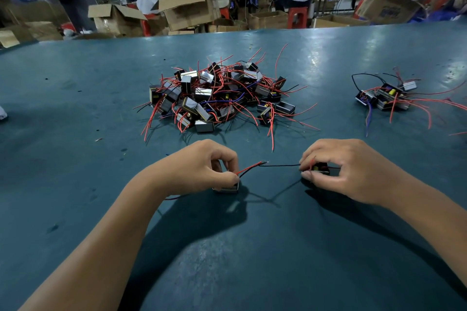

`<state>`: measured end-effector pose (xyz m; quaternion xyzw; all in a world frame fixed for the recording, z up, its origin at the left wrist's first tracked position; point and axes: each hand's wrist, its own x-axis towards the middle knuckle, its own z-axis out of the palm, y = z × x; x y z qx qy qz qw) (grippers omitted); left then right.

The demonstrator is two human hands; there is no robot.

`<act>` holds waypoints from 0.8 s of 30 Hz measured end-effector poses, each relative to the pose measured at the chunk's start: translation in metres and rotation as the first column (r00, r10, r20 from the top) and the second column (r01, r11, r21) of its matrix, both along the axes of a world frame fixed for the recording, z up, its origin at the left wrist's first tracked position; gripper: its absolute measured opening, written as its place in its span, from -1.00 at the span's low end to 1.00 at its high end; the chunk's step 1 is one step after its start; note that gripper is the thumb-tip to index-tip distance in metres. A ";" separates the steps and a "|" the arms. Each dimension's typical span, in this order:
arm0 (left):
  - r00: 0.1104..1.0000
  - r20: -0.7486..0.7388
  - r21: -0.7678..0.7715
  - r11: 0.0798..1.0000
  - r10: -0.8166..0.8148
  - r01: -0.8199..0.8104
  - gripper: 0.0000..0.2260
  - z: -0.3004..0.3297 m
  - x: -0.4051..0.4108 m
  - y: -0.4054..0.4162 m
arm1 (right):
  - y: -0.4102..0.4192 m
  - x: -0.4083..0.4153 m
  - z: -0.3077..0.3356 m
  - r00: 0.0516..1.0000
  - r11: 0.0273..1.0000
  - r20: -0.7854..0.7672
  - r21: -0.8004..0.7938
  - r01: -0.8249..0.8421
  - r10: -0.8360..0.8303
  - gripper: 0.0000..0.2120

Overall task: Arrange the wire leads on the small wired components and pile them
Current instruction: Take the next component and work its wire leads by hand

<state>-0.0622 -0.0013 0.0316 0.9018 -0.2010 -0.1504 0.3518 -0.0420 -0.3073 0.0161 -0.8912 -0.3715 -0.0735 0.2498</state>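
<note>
Gripping one small wired box (225, 188) against the green table (75, 98), the left hand (202, 166) curls round it — the right hand (336, 169) pinches another box (320, 168); the big pile (217, 96) lies beyond, a smaller pile (386, 97) far right.

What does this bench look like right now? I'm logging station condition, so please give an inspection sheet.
Surface: dark teal table, scuffed, small specks.
Job's things: large tangled heap of small black wired components; smaller group at right.
Clutter: nothing seen.
Hands: left hand grips one component; right hand grips another.
Cables: red and black leads stretch between the hands.
Surroundings: brown cardboard boxes, workers at benches.
</note>
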 end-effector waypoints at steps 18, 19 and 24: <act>0.987 0.158 -0.030 0.999 -0.015 0.020 -0.91 -0.007 0.001 -0.014 | 0.019 -0.013 -0.005 0.999 0.997 -0.001 0.072 -0.035 0.035 -0.72; 0.988 0.156 -0.046 0.999 0.003 0.004 -0.87 -0.007 0.001 -0.013 | 0.019 -0.013 -0.005 0.999 0.996 0.013 0.089 -0.030 0.029 -0.73; 0.985 0.150 -0.112 0.991 0.083 -0.067 -0.71 -0.004 0.001 -0.017 | 0.018 -0.014 -0.006 0.998 0.990 0.034 0.129 -0.060 0.056 -0.79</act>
